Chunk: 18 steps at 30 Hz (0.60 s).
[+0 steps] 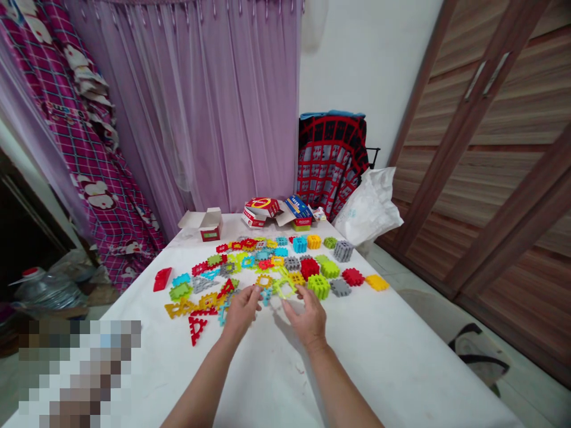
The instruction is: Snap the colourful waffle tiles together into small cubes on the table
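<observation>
My left hand (243, 306) is closed, its fingertips meeting at the near edge of a yellow square interlocking tile (264, 281). Between the thumb and fingers of my right hand (308, 312) is a lime-green interlocking tile (284, 288) with a large opening in its middle. The two tiles are close together in front of the pile; I cannot tell whether they touch. A small blue tile (266, 296) shows between my hands. Near my left wrist lies a red triangular tile (196, 329). Lime-green stacked tiles (318, 286) stand just beyond my right hand.
More coloured tiles spread across the white table (357, 356), sorted in stacks to the right, including grey ones (343, 251). Opened boxes, one red (263, 208), one white (209, 226), stand at the back. A white bag (370, 205) is at the right edge. A blurred patch covers the lower left.
</observation>
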### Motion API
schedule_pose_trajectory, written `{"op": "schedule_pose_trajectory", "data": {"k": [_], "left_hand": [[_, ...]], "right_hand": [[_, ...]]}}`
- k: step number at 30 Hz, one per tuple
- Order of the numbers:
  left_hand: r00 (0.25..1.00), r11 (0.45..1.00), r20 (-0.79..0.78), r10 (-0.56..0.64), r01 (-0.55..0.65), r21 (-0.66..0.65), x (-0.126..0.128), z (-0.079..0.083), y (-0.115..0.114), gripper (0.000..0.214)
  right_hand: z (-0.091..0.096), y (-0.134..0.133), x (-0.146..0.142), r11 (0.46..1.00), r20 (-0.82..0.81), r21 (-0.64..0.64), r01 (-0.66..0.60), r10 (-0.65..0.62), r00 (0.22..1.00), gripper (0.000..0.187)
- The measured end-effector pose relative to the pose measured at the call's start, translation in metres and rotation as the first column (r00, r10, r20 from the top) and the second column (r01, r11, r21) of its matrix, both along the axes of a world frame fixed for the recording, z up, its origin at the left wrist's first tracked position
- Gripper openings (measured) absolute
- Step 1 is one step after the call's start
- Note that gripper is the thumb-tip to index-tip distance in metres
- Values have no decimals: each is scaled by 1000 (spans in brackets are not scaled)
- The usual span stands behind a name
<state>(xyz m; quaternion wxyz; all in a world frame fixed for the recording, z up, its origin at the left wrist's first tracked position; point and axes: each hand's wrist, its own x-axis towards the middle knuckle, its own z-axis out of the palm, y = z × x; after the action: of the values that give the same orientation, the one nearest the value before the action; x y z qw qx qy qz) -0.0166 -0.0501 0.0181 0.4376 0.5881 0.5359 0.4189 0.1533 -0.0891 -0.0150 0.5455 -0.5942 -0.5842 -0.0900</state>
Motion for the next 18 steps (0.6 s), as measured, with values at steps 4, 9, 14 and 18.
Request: {"op": "schedule_pose_trajectory", "data": {"k": [4,9,14,18], "left_hand": [[988,974,-138,73,-41,222,-13,-16,-26,45],[980,957,-174,94,-40,288,-21,-29,-45,45],[981,966,-175,82,-35,258,-19,-32,-47,48],[986,976,-149,77,-44,214,-18,-34,-44,50]], "right_hand": [[-2,3,47,959,44,149,239,-248,968,38],[-10,12,79,903,90,222,369,-396,914,38],[-15,14,78,900,114,204,386,-413,904,38],[-19,13,84,910,132,177,375,-399,907,39]]}}
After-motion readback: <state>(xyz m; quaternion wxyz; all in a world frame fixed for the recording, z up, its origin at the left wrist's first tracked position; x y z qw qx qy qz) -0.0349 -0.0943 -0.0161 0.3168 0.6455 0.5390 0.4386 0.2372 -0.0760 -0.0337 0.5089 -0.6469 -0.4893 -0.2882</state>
